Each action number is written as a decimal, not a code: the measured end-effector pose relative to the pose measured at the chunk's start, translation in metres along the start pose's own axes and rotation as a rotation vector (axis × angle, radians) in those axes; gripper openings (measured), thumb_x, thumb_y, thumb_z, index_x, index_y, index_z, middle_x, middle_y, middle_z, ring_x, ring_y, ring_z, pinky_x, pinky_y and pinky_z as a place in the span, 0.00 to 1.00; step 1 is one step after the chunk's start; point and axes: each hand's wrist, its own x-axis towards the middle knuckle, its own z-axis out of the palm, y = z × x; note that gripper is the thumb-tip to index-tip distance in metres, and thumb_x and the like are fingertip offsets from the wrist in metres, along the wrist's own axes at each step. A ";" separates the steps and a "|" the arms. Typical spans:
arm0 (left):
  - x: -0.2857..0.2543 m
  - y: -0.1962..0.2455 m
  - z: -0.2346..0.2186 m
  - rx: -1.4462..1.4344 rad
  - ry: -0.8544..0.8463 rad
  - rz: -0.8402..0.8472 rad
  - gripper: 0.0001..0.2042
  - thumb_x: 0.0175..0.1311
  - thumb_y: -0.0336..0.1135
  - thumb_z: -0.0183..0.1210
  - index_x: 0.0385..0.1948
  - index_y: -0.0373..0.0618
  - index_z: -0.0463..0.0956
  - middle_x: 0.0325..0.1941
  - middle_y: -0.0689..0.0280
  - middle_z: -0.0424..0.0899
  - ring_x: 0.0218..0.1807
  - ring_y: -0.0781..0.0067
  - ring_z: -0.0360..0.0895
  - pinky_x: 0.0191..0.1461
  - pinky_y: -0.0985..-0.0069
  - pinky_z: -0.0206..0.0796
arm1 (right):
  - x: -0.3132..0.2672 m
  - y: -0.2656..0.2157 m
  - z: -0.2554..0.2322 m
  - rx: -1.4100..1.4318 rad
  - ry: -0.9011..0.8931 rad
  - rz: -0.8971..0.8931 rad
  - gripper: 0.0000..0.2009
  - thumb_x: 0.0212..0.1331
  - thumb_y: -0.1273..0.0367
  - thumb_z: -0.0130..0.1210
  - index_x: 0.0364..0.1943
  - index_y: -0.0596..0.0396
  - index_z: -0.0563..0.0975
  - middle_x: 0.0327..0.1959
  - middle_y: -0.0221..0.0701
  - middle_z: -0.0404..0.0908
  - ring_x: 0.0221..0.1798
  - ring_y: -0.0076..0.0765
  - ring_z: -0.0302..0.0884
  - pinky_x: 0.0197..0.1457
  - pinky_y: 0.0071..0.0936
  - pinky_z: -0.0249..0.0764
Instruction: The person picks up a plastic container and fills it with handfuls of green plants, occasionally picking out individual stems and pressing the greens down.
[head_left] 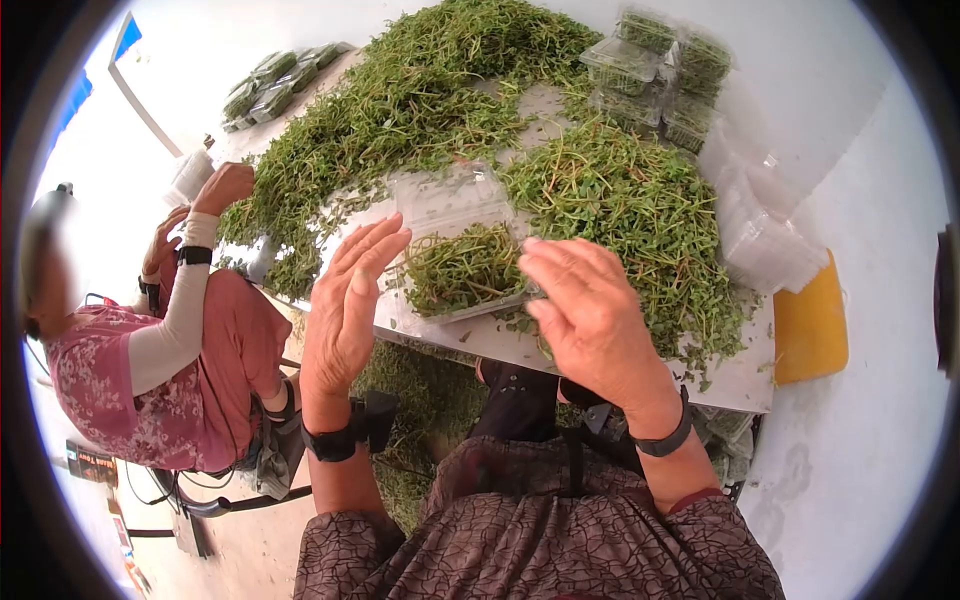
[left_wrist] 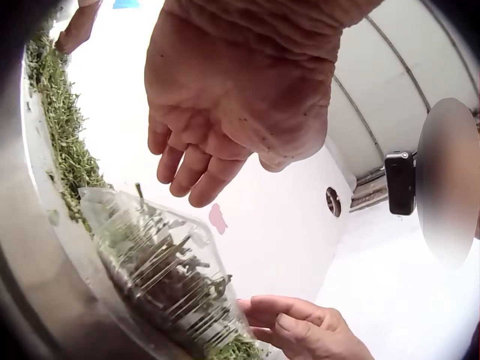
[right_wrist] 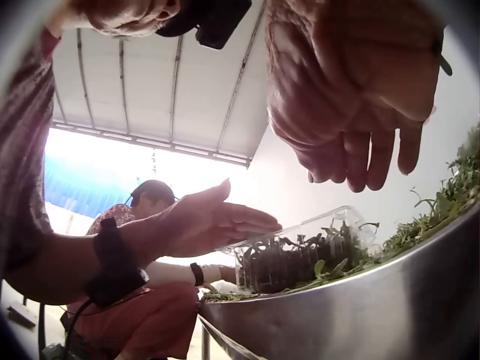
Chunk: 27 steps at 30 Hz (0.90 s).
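A clear plastic clamshell box (left_wrist: 161,274) filled with leafy green stems (head_left: 462,270) sits at the table's near edge, its lid (head_left: 452,197) folded back away from the person. The left hand (head_left: 345,310) hovers at the box's left side, fingers straight and palm turned inward, gripping nothing. Across from it, the right hand (head_left: 598,318) is at the box's right end, fingers loosely extended and near the rim. In the right wrist view, stems poke above the box's wall (right_wrist: 251,271), and the right palm (right_wrist: 352,90) hangs above and to the right of the box.
Loose greens (head_left: 620,205) are heaped right of the box, with a larger pile (head_left: 400,110) behind. Filled boxes (head_left: 690,85) stand stacked at the back right, near nested empty boxes (head_left: 765,235) and a yellow container (head_left: 812,325). Another person (head_left: 170,350) sits at the left.
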 end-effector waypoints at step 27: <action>-0.023 -0.025 0.012 -0.041 0.206 -0.082 0.10 0.64 0.25 0.57 0.44 0.35 0.81 0.40 0.53 0.85 0.41 0.60 0.83 0.44 0.72 0.72 | 0.019 0.002 0.018 -0.127 -0.167 -0.008 0.13 0.60 0.62 0.59 0.39 0.60 0.78 0.42 0.41 0.83 0.59 0.53 0.71 0.67 0.52 0.58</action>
